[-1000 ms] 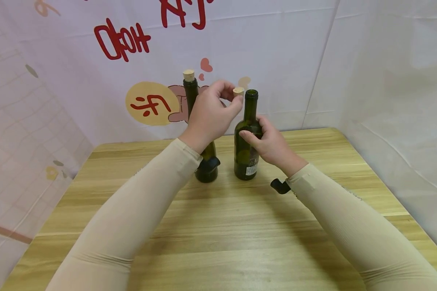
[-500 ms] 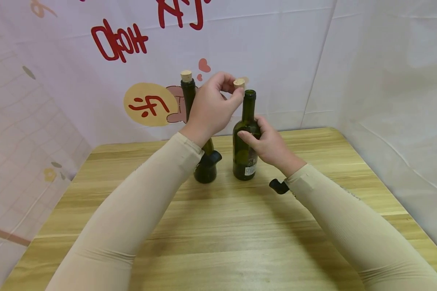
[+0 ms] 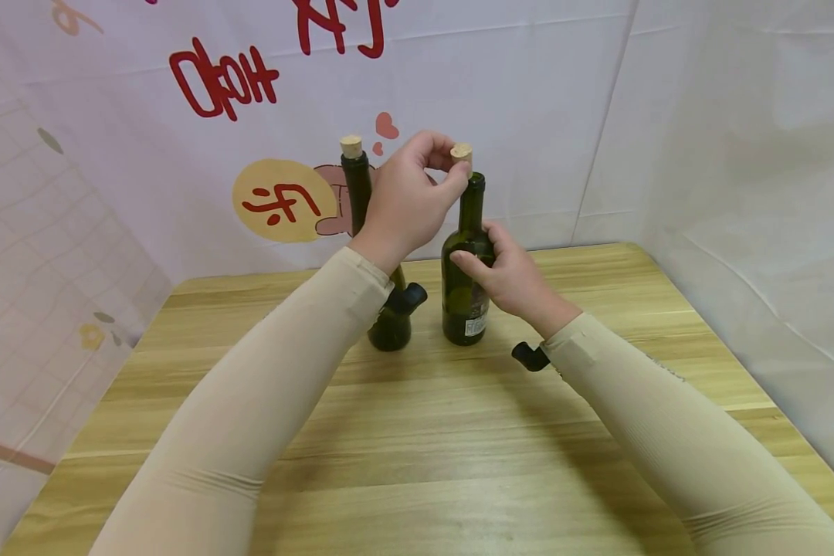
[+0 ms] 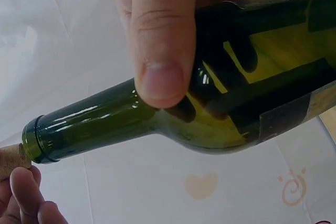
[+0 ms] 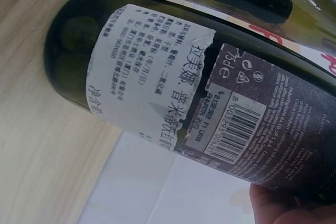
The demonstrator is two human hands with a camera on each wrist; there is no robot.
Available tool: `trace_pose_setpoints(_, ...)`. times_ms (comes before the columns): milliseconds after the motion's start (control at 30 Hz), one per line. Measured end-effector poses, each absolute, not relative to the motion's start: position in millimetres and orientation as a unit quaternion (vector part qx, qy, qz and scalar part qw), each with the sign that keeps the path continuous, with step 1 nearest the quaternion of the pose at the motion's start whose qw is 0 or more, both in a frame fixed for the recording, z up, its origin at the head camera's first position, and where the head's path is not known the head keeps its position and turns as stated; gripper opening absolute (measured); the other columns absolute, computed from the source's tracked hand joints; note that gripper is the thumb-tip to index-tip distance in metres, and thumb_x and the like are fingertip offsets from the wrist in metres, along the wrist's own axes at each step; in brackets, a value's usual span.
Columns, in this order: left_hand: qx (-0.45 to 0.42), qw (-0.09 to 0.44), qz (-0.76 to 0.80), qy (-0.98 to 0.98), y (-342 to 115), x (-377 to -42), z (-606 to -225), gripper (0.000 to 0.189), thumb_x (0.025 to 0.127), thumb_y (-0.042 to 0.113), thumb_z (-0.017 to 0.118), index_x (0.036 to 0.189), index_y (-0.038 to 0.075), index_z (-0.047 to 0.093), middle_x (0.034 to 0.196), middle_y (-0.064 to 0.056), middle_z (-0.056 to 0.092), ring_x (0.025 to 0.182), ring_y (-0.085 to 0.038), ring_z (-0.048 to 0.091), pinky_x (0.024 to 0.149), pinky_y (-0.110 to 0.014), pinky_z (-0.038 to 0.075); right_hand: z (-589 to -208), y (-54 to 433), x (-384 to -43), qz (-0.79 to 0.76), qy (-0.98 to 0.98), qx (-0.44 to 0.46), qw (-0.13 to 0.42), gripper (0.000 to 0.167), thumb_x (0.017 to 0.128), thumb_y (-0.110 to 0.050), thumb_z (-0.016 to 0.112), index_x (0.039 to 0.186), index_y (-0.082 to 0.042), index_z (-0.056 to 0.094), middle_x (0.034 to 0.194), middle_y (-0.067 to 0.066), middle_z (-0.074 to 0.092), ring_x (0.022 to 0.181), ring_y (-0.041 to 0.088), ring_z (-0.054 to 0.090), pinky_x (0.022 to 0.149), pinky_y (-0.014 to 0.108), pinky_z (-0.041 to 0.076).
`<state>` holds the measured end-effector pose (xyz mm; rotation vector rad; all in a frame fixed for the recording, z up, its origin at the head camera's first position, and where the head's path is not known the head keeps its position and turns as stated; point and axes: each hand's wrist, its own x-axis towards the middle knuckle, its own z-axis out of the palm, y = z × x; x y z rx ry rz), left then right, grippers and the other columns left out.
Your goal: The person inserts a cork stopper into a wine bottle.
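My left hand (image 3: 408, 193) pinches a cork (image 3: 462, 152) between thumb and fingertips, right at the mouth of a green wine bottle (image 3: 467, 245). In the left wrist view the cork (image 4: 14, 162) overlaps the bottle's rim (image 4: 32, 140). My right hand (image 3: 517, 270) grips that bottle around its shoulder, thumb in front, and it stands upright on the table. Its white label and dark barcode label (image 5: 231, 129) show in the right wrist view. Behind my left forearm stands a second green wine bottle (image 3: 389, 328), partly hidden, with a cork (image 3: 350, 147) in its neck.
Both bottles stand toward the back of a wooden table (image 3: 417, 448). Close behind it hangs a white printed cloth (image 3: 528, 93), with more cloth at both sides. A black curved piece (image 3: 530, 357) juts from each sleeve cuff.
My left hand has raised the cork and brought it right, from beside the bottle's neck to over its mouth. The right hand keeps its grip; the head view has shifted slightly.
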<state>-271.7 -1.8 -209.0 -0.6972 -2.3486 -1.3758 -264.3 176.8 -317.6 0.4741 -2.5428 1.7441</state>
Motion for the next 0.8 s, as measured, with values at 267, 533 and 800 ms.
trace_pose_setpoints(267, -0.245, 0.158, -0.477, -0.829, 2.1, -273.1, -206.2, 0.019, 0.104, 0.027, 0.066, 0.119, 0.016, 0.067, 0.106, 0.004, 0.071, 0.09, -0.006, 0.062, 0.084, -0.021, 0.05, -317.4, 176.3, -263.7, 0.561, -0.814, 0.152, 0.012, 0.054, 0.104, -0.034, 0.067, 0.148, -0.014, 0.043, 0.129, 0.015, 0.064, 0.115, 0.033, 0.07, 0.098, 0.05, 0.058)
trace_pose_setpoints(533, -0.245, 0.147, -0.475, -0.833, 3.8, -274.2, -206.7, 0.02, 0.105, 0.028, 0.065, 0.121, 0.016, 0.067, 0.108, 0.004, 0.071, 0.089, -0.007, 0.062, 0.083, -0.022, 0.05, -318.0, 176.9, -263.9, 0.563, -0.813, 0.149, 0.007, 0.054, 0.105, -0.034, 0.067, 0.149, -0.014, 0.042, 0.13, 0.015, 0.064, 0.116, 0.033, 0.07, 0.098, 0.051, 0.058)
trace_pose_setpoints(800, -0.243, 0.13, -0.463, -0.843, 4.2, -273.8, -207.1, 0.021, 0.105, 0.028, 0.064, 0.122, 0.017, 0.067, 0.112, 0.003, 0.069, 0.089, -0.013, 0.062, 0.085, -0.023, 0.05, -317.6, 176.2, -262.6, 0.557, -0.818, 0.147, 0.009, 0.057, 0.104, -0.036, 0.067, 0.151, -0.015, 0.041, 0.132, 0.015, 0.063, 0.117, 0.033, 0.07, 0.1, 0.051, 0.057)
